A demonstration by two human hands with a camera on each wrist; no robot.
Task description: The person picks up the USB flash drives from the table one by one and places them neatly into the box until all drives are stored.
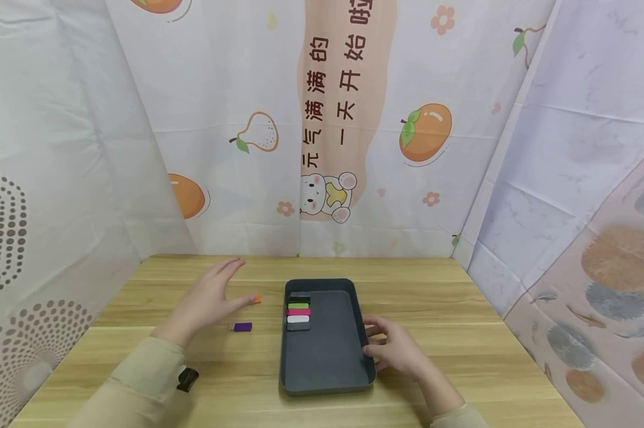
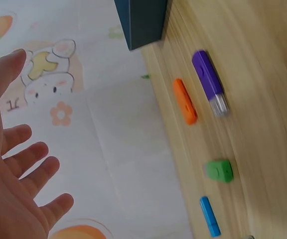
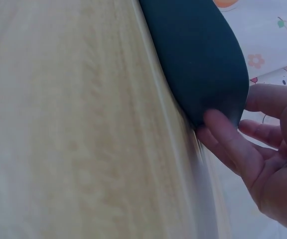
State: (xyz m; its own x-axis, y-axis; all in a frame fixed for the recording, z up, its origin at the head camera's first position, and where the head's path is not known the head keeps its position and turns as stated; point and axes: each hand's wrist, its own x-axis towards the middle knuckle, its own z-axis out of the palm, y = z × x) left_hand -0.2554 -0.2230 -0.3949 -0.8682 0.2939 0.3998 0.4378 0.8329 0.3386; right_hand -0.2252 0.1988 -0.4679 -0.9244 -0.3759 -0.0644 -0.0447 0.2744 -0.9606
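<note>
My left hand (image 1: 206, 303) hangs over the left of the table, fingers apart and holding nothing. Near its thumb lies an orange USB stick (image 2: 185, 102), partly covered in the head view. Closer to me is a purple USB stick (image 1: 242, 327) with a bare metal plug. The left wrist view also shows a green stick (image 2: 219, 171) and a blue stick (image 2: 210, 216). My right hand (image 1: 393, 348) holds the right wall of a dark grey tray (image 1: 327, 356), one digit over the rim and others outside. Inside, black, green, pink (image 1: 299, 311), white and grey sticks line its left wall.
A small black object (image 1: 188, 378) of unclear kind shows beside the left sleeve (image 1: 145, 380). The wooden table (image 1: 434, 297) ends at a printed curtain (image 1: 236, 226) behind, and more curtains hang on both sides.
</note>
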